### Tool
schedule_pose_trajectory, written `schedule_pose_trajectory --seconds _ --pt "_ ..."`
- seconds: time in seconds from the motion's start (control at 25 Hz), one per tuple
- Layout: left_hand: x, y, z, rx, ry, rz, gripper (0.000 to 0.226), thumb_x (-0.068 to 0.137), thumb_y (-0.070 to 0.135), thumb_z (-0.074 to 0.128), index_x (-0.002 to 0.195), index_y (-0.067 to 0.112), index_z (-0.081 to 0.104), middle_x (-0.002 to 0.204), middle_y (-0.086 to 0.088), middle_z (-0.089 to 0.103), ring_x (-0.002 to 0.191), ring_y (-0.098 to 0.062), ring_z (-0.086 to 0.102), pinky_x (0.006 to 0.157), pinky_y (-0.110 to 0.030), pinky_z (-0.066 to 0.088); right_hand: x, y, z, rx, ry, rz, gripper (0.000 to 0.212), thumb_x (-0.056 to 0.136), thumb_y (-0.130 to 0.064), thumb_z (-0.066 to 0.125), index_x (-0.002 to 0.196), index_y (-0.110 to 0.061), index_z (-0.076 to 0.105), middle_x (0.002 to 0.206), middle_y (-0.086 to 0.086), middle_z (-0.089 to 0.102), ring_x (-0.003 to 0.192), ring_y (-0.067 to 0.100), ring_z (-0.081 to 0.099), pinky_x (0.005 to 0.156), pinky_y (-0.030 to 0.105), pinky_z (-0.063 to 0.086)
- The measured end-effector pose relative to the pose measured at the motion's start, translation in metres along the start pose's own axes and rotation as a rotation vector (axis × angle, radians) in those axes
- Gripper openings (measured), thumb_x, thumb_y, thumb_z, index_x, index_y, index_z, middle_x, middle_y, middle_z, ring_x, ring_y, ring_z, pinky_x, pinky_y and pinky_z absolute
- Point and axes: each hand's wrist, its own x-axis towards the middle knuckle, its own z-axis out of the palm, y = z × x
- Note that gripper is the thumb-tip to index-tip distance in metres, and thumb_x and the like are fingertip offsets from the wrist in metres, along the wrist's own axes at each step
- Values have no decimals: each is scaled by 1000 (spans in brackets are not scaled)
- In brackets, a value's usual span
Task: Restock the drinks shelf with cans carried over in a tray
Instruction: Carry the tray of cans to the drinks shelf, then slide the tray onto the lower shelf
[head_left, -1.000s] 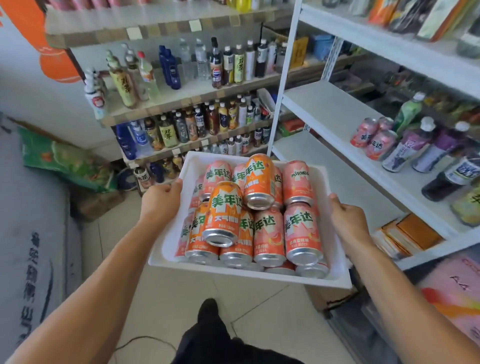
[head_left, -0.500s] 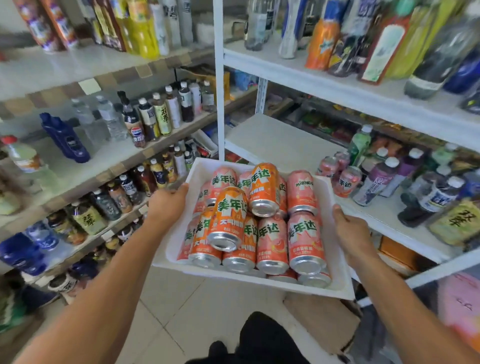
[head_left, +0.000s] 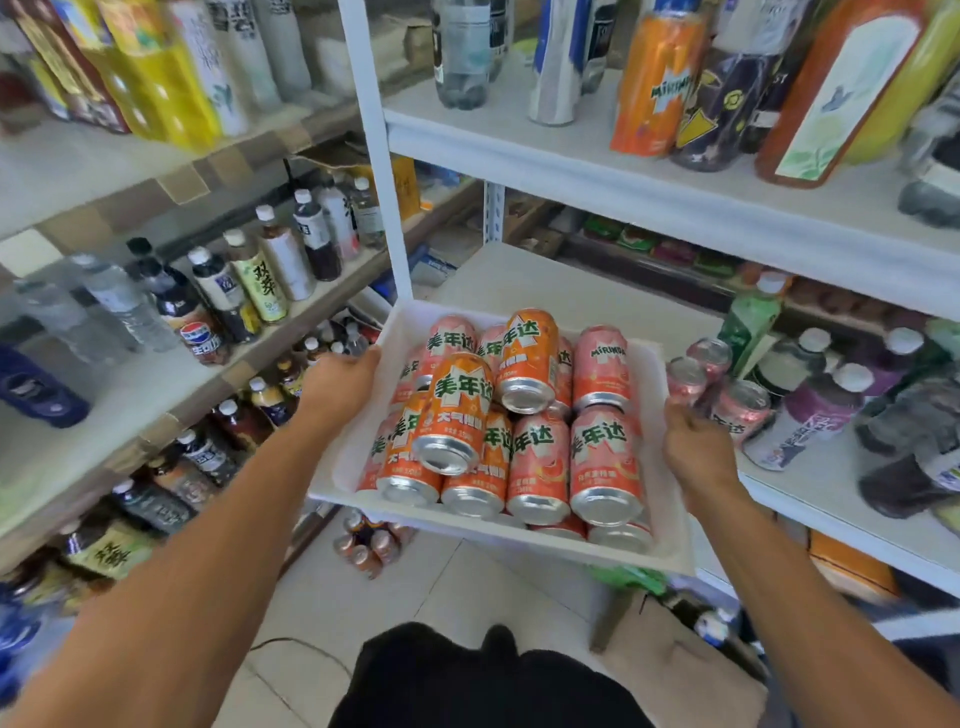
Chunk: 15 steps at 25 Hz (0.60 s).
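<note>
You're in the carry step: white foam tray (head_left: 670, 551) of orange and pink Mirinda cans (head_left: 519, 415) held out level with the white shelf (head_left: 561, 291). Left hand (head_left: 337, 379) grasps the tray's left rim, right hand (head_left: 696, 447) grasps the right rim. Next, I judge: set the tray on the bare shelf board, free one hand. Watch the loose top can (head_left: 457, 410); it could roll. Pink cans on the shelf (head_left: 722, 389) and purple bottles (head_left: 810, 421) crowd the right side; upright post (head_left: 374, 156) stands left.
</note>
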Motion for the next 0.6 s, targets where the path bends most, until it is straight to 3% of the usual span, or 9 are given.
schedule_pose_trajectory --seconds 0.12,0.24,0.4,0.48,0.6 --pt "41 16 6 29 -5 14 49 98 45 46 81 4 65 79 -10 57 64 -19 50 71 -31 37 24 -20 18 19 27 18 35 104 -35 43 113 -5 58 105 15 56 95 27 51 83 35 40" --pt "89 31 16 65 -43 28 51 98 45 46 82 1 68 86 -13 60 78 -28 54 73 -31 36 49 -29 38 -13 87 15 38 103 -36 41 118 -6 59 110 11 54 99 27 52 88 36 41" --pt "149 40 44 90 -131 119 60 98 48 43 88 -4 69 91 -22 66 87 -35 60 71 -33 40 73 -31 65 -19 184 91 31 104 -33 40 98 -7 56 98 14 54 88 26 50 79 32 38" --pt "170 42 57 85 -165 141 60 98 50 43 99 -5 69 100 -24 66 95 -38 62 75 -35 45 82 -31 76 -26 218 121 33 105 -32 39 93 -5 54 94 15 52 84 26 49 76 32 37" --pt "204 49 75 85 -213 150 57 99 47 44 109 -4 67 109 -25 63 96 -35 60 74 -32 41 97 -31 94 -112 259 136 41 105 -29 38 92 4 59 88 16 49 80 25 44 73 31 34"
